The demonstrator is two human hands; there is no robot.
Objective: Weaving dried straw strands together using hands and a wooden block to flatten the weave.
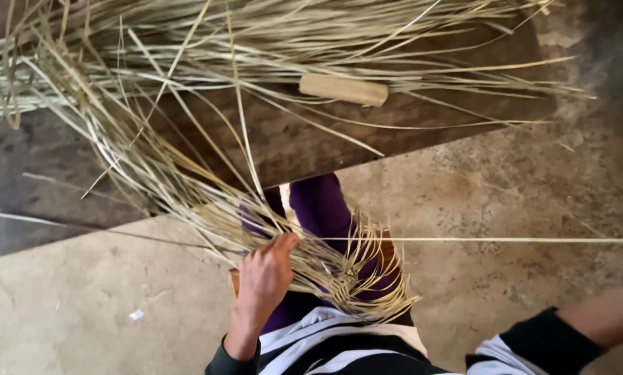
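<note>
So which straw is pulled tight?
The single strip running level from the left hand to the right edge; the other strips lie loose or curved.

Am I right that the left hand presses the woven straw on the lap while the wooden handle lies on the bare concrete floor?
Not quite. In the head view the left hand does press the woven straw on the lap, but the wooden handle lies on the dark wooden board, among loose straw strands, not on the concrete floor.
</note>
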